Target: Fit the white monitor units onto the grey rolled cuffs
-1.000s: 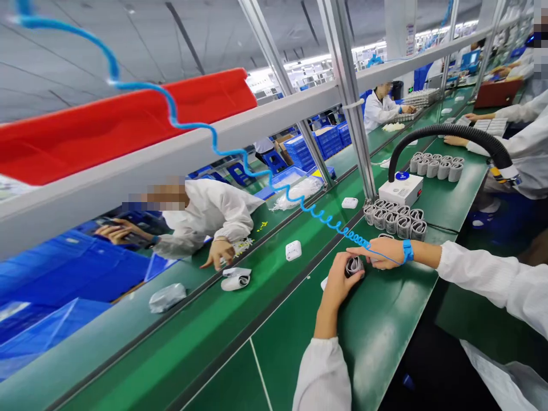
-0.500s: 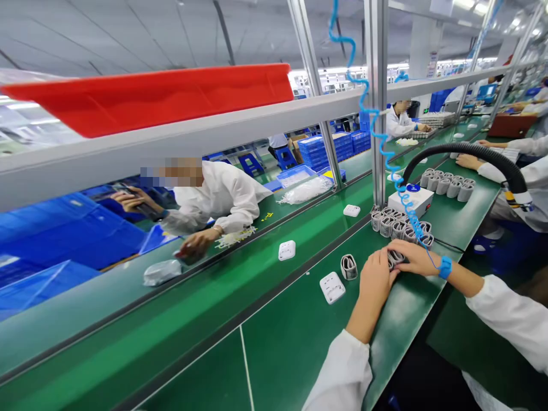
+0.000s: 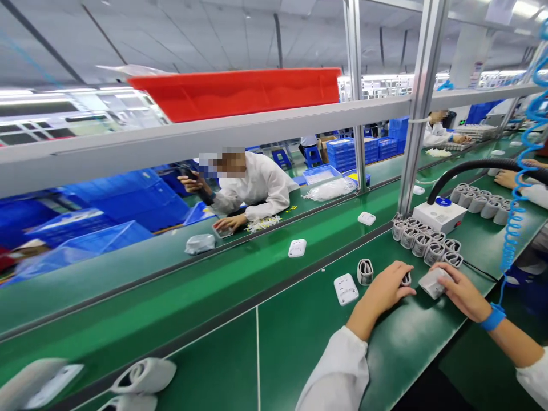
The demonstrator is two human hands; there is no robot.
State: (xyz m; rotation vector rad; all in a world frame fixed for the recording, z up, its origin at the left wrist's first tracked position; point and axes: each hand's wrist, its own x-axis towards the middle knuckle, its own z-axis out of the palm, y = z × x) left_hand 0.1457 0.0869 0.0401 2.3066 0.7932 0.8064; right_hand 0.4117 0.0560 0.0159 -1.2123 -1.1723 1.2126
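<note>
My left hand (image 3: pixel 385 290) lies on the green bench with its fingers curled over a grey coiled cable bundle (image 3: pixel 406 279). My right hand (image 3: pixel 460 291) grips a white block-shaped part (image 3: pixel 433 283) just right of it; a blue wrist strap (image 3: pixel 492 317) with a coiled blue cord (image 3: pixel 516 211) is on that wrist. Left of my left hand stand another coiled bundle (image 3: pixel 365 272) and a white socket plate (image 3: pixel 346 289). A row of several coiled bundles (image 3: pixel 426 242) sits behind my hands.
A green conveyor belt (image 3: pixel 240 274) carries white socket plates (image 3: pixel 297 248). A white box (image 3: pixel 439 214) with a black hose (image 3: pixel 483 168) stands at right. A person in white leans on the far bench (image 3: pixel 252 191). Other workers sit far right. White parts (image 3: pixel 145 377) lie bottom left.
The view swung left. My hands left one coiled bundle standing on the bench and moved right; my right hand has taken hold of a white part.
</note>
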